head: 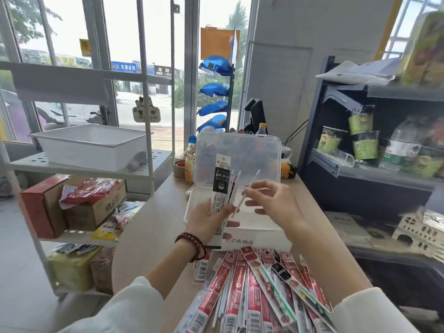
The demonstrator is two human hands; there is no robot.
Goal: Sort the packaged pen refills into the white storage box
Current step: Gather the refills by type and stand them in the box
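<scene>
My left hand (208, 221) grips a black-and-white refill packet (220, 179) upright, with a couple of loose refills behind it, above the white storage box (258, 239). The box lies on the wooden table, its clear lid (249, 152) standing open at the back. My right hand (271, 200) pinches a single thin white refill (243, 195), tilted, just right of the packet. A heap of red and white packaged refills (254, 292) is spread on the table in front of the box.
A juice bottle (190, 159) and a tape roll (179, 168) stand left of the box. A white tray (91, 145) sits on the left rack above cardboard cartons. A dark shelf with cup noodles (362, 140) stands on the right.
</scene>
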